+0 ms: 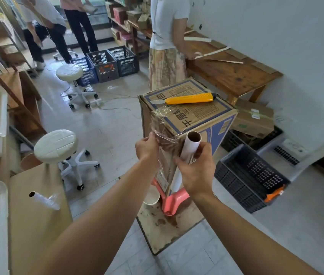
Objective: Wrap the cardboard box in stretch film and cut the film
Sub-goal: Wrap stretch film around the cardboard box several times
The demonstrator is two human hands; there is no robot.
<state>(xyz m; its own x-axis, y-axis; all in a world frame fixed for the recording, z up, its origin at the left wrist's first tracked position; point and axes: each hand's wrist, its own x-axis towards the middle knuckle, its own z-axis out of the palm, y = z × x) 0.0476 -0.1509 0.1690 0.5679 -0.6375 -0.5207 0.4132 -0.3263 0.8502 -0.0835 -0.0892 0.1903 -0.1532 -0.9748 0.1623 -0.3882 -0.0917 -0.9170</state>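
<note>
A tall cardboard box with blue print stands upright on a pink stool. On its top lies a yellow utility knife with the blade out. Crumpled stretch film clings to the box's near top corner and runs down its left side. My left hand pinches the film against the box's left face. My right hand grips the film roll, held upright against the near edge of the box, its cardboard core end facing up.
A dark crate sits on the floor to the right. Two white stools stand left. A second film roll lies on a cardboard sheet at left. A person works at a wooden bench behind the box.
</note>
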